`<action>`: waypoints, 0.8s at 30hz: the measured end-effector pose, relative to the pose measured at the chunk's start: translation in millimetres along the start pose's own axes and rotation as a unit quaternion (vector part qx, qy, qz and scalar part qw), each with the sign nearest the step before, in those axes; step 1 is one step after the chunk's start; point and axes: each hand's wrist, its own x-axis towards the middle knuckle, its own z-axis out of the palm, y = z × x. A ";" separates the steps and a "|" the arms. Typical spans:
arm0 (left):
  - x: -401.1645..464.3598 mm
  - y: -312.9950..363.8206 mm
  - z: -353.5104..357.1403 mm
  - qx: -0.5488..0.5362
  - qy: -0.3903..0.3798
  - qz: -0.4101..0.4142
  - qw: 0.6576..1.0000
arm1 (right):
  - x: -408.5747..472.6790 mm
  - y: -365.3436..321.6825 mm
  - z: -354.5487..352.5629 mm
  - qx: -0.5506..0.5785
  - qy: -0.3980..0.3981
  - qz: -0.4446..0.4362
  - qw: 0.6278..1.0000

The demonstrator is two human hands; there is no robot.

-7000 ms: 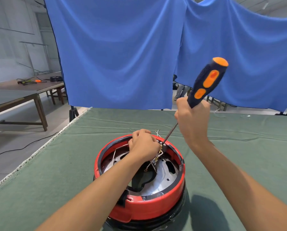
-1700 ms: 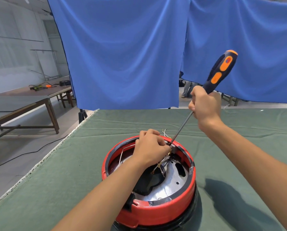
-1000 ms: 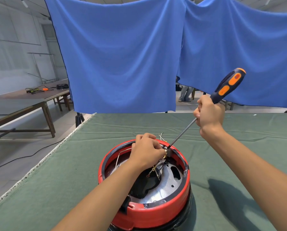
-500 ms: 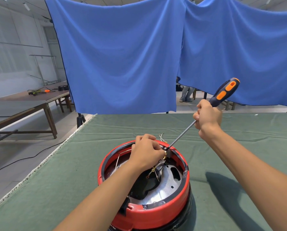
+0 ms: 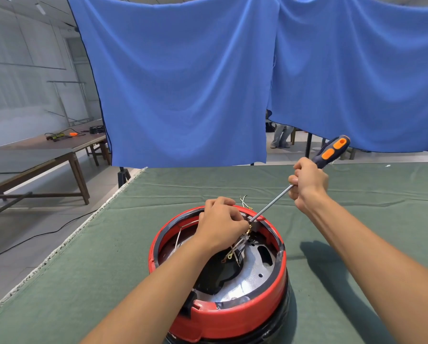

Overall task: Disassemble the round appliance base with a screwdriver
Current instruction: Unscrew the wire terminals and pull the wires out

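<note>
Base [image 5: 222, 316], red w/ black lower band, sits on the green tabletop [image 5: 381, 219] near centre, open side up, metal plate and loose wires [image 5: 235, 252] showing inside. Vs 0.5 s ago: base and left hand unmoved; screwdriver [image 5: 329, 155] handle has dropped lower and tipped further to the right, so the shaft lies flatter. Vs 7 s ago the handle stood much steeper and higher. Tip is at the same spot on the far-right inner rim, by a small grey bracket.

Right hand [image 5: 308, 182]: fingers clenched round the lower handle where it meets the shaft, orange-and-black end sticking out far-right past the fist. Shaft runs down-left from the fist to the rim.

Left hand [image 5: 220, 227]: fingers curled over the far rim, fingertips pinching smth small next to the tip, prob. the wire bundle w/ brass terminals; exact item is hidden by the knuckles. Wires trail from under the hand toward the plate's centre.

Behind: blue cloth [image 5: 183, 83] hanging, wooden table [image 5: 34, 155] far left.
</note>
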 end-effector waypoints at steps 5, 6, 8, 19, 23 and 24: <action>2.7 0.5 0.9 0.000 0.003 -0.007 1.000 | -0.9 -18.7 -12.3 0.039 -0.018 -0.043 0.998; 3.4 0.3 1.0 0.000 0.003 -0.010 1.000 | -3.2 -20.1 -14.8 0.048 -0.017 -0.056 0.997; 3.3 -0.1 1.1 0.001 0.002 -0.011 1.000 | -10.0 -18.9 -18.5 0.064 -0.013 -0.082 0.995; 1.7 2.4 1.1 0.009 0.005 -0.005 1.000 | -26.5 -7.9 -17.3 0.093 -0.036 -0.175 0.979; 2.0 3.5 0.3 0.001 -0.004 0.000 1.000 | -20.0 -7.0 -16.4 0.094 -0.018 -0.151 0.984; 2.0 3.8 0.1 -0.003 -0.008 0.000 1.000 | -18.4 -6.7 -16.2 0.092 -0.013 -0.144 0.985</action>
